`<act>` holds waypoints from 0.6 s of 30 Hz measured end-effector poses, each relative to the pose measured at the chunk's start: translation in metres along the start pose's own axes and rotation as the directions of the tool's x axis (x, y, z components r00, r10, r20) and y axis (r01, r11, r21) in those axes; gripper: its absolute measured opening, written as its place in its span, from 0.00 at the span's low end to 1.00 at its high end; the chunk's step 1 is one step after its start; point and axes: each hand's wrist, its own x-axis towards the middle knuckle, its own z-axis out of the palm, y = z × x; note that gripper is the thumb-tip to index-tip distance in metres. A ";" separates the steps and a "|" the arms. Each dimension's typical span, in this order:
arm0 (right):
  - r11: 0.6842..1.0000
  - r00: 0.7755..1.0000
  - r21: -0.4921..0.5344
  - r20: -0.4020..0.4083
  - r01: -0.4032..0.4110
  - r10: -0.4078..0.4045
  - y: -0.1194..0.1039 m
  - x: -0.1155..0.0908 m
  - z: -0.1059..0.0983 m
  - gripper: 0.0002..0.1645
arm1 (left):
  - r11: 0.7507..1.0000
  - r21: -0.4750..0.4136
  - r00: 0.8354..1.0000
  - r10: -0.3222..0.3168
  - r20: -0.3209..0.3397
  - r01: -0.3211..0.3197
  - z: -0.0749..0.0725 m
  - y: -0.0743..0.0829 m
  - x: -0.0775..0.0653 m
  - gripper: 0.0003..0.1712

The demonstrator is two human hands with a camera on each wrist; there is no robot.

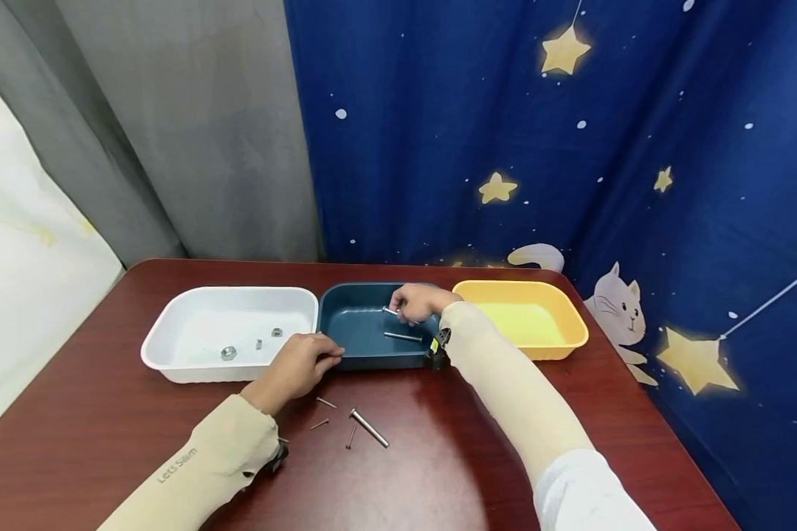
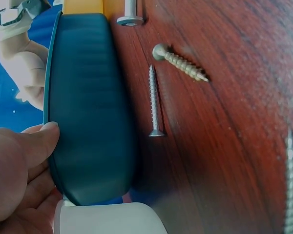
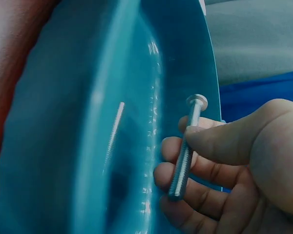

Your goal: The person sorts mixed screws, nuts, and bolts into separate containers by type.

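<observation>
My right hand [image 1: 420,302] is over the dark blue tray [image 1: 365,363]. It pinches a silver bolt [image 3: 189,146] between thumb and fingers, the head sticking out past the thumb and the threaded end across the fingers. Inside the tray lies another bolt [image 1: 402,337]. My left hand [image 1: 303,363] grips the tray's rim at its near left corner, thumb on the outer side. In front of that hand, on the table, are a large bolt [image 1: 370,428] and several small screws, among them a silver screw [image 2: 154,102] and a brass-toned screw [image 2: 180,62].
To the left stands a white tray [image 1: 202,371] with a large nut [image 1: 229,353] and smaller metal pieces in it. A yellow tray [image 1: 551,352] is on the right, behind the right forearm. Curtains [image 1: 405,133] hang beyond the reddish-brown table [image 1: 438,479].
</observation>
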 end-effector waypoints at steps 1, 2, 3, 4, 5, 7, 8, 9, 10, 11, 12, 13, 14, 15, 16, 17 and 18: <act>1.000 1.000 0.002 0.007 -0.002 0.002 0.000 0.001 0.000 0.11 | 1.000 0.000 1.000 -0.001 -0.002 0.001 0.000 0.000 0.000 0.05; 1.000 1.000 0.008 0.014 -0.004 0.004 0.000 0.003 -0.001 0.11 | 1.000 -0.001 1.000 0.001 -0.006 -0.001 0.000 0.000 -0.001 0.05; 1.000 1.000 0.015 0.022 -0.007 0.007 0.001 0.004 -0.001 0.11 | 1.000 0.000 1.000 0.006 -0.009 -0.006 0.000 0.000 -0.001 0.05; 1.000 0.999 0.027 0.031 -0.011 0.010 0.001 0.006 0.000 0.11 | 1.000 -0.001 1.000 0.005 -0.009 -0.005 0.000 0.000 -0.002 0.05; 0.999 0.999 0.043 0.044 -0.015 0.013 0.002 0.008 0.001 0.11 | 1.000 -0.001 1.000 0.006 -0.008 -0.006 0.000 0.000 -0.003 0.05; 0.996 0.997 0.079 0.080 -0.027 0.021 0.003 0.012 0.003 0.12 | 1.000 -0.002 1.000 -0.001 0.003 0.001 0.001 0.000 -0.005 0.05; 0.996 0.995 0.087 0.093 -0.031 0.023 0.004 0.013 0.003 0.12 | 1.000 -0.001 1.000 -0.001 0.008 0.001 0.001 -0.001 -0.006 0.05; 0.995 0.994 0.092 0.104 -0.036 0.026 0.004 0.015 0.003 0.12 | 1.000 -0.001 1.000 -0.002 0.012 0.002 0.001 -0.001 -0.007 0.05; 0.995 0.993 0.094 0.112 -0.041 0.031 0.005 0.016 0.003 0.13 | 1.000 -0.001 1.000 -0.004 0.015 0.004 0.002 -0.001 -0.008 0.06; 0.994 0.992 0.098 0.118 -0.049 0.037 0.006 0.018 0.003 0.13 | 1.000 -0.001 1.000 -0.003 0.014 0.003 0.002 -0.002 -0.008 0.06; 0.993 0.992 0.102 0.121 -0.057 0.044 0.006 0.019 0.001 0.13 | 1.000 -0.001 1.000 0.004 0.011 -0.004 0.002 -0.002 -0.007 0.06; 0.993 0.992 0.098 0.119 -0.060 0.048 0.006 0.020 0.000 0.13 | 1.000 -0.002 1.000 0.010 0.005 -0.010 0.002 -0.002 -0.006 0.06; 0.993 0.991 0.100 0.119 -0.067 0.055 0.007 0.020 -0.002 0.13 | 1.000 -0.003 1.000 0.017 0.001 -0.017 0.001 -0.003 -0.005 0.06; 0.992 0.991 0.102 0.123 -0.073 0.060 0.007 0.021 -0.004 0.12 | 1.000 -0.005 1.000 0.019 -0.002 -0.019 0.001 -0.003 -0.004 0.06; 0.992 0.990 0.104 0.127 -0.077 0.064 0.008 0.022 -0.005 0.12 | 1.000 -0.006 1.000 0.020 -0.002 -0.020 0.001 -0.003 -0.003 0.06; 0.990 0.988 0.111 0.136 -0.084 0.068 0.009 0.023 -0.006 0.12 | 1.000 -0.007 1.000 0.021 -0.002 -0.021 0.001 -0.003 -0.002 0.06; 0.990 0.987 0.114 0.144 -0.087 0.071 0.009 0.024 -0.008 0.12 | 1.000 -0.007 1.000 0.022 -0.001 -0.022 0.001 -0.003 -0.002 0.06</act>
